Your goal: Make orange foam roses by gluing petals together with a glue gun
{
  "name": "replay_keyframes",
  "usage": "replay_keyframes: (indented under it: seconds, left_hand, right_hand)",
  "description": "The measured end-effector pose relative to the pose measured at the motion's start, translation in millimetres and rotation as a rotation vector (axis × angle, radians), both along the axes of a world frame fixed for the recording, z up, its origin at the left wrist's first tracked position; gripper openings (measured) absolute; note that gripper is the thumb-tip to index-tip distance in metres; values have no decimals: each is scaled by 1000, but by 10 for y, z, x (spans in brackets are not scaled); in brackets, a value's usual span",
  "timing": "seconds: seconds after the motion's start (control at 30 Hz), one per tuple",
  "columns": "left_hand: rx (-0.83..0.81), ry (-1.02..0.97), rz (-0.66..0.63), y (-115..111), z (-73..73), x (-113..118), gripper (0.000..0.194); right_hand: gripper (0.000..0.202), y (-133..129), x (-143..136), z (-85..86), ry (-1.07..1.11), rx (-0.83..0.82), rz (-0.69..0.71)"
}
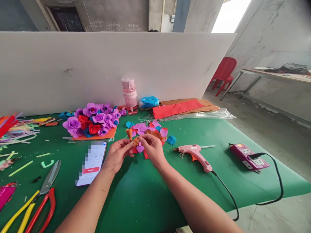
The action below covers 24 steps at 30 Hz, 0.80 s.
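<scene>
My left hand is closed around the base of a rolled orange-brown paper piece, which stands up from its fingertips. My right hand pinches a brown paper petal right beside it, and the fingertips of both hands nearly meet. Purple, red, blue and brown petals lie in a loose pile behind the hands. On the right, a pink glue gun rests on the green table. Finished purple, red and blue paper flowers are bunched at the left.
A phone and open scissors lie left of my arms. A pink bottle stands at the back, near red paper. The glue gun's cord runs to a purple power strip. A white board closes off the far edge.
</scene>
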<state>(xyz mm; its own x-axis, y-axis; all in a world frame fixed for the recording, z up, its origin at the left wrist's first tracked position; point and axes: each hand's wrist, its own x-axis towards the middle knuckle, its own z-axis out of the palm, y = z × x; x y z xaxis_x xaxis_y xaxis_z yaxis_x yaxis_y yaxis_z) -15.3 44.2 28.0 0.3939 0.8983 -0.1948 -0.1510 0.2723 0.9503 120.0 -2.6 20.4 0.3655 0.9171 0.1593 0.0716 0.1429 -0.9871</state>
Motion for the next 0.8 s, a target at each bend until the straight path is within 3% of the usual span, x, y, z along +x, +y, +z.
replay_keyframes:
  seconds: [0.1,0.2,0.6,0.8]
  left_hand:
    - [37,-7,-50,-31,-7,17,23]
    - [81,17,-83,-50,-33,29,23]
    - [260,240,39,-95,-94,94,27]
    - [317,254,24,-89,-125,83,23]
  right_hand:
    - [25,68,64,-30,242,-38,165]
    - [25,67,46,-19,286,-33,264]
    - [24,86,4,-182,59,-54,123]
    - [33,88,39,-135,379,-109,293]
